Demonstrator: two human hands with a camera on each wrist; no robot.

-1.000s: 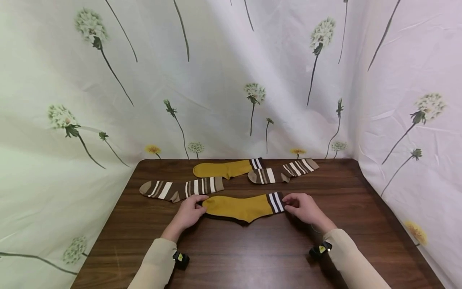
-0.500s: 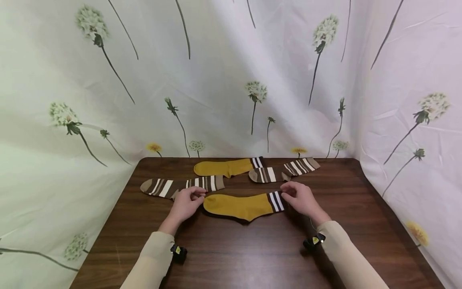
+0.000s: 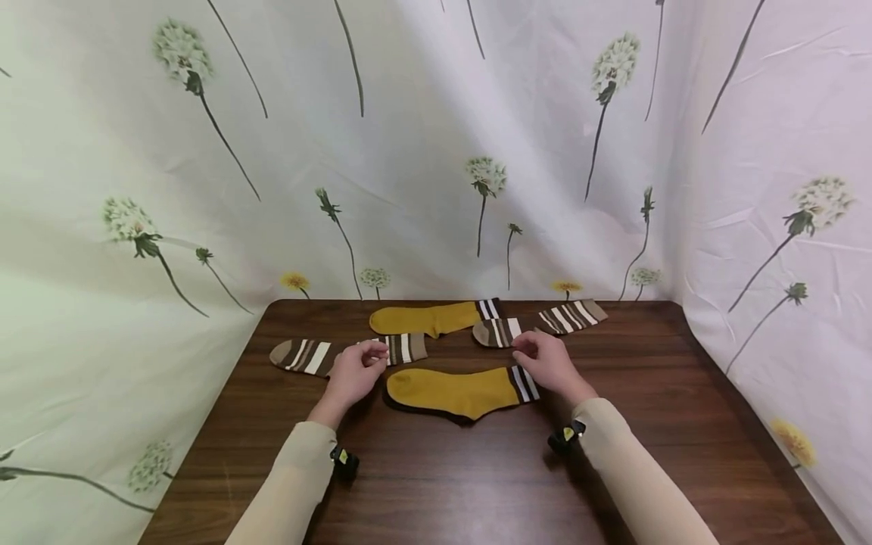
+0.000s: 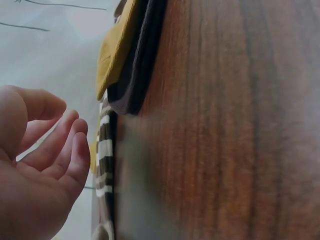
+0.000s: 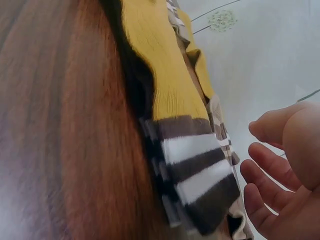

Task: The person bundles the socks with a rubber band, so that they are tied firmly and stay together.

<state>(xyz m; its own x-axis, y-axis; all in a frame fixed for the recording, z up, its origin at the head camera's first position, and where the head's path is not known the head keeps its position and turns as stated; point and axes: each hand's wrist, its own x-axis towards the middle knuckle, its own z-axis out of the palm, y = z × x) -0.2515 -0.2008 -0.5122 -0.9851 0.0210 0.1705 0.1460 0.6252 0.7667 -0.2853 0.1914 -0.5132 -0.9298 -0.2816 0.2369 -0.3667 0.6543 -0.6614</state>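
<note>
A mustard sock [image 3: 456, 387] with a dark, white-striped cuff [image 5: 197, 167] lies flat across the table, toe to the left. Under it shows the edge of a dark sock [image 4: 137, 70], mostly hidden. My left hand [image 3: 350, 376] hovers by the toe end, over the left brown striped sock [image 3: 308, 356], fingers loosely bent and holding nothing. Above and behind the cuff is my right hand [image 3: 550, 365], its fingers relaxed and apart from the fabric. It partly hides the right brown striped sock [image 3: 574, 316].
Another mustard sock [image 3: 425, 318] lies at the back of the dark wooden table [image 3: 450, 484], its cuff near the right striped sock. A white cloth [image 3: 409, 189] printed with dandelions hangs behind and along both sides.
Both hands have come off the ends of the near mustard sock and risen away from me. The right hand has also shifted left, over the cuff. The socks lie as before.
</note>
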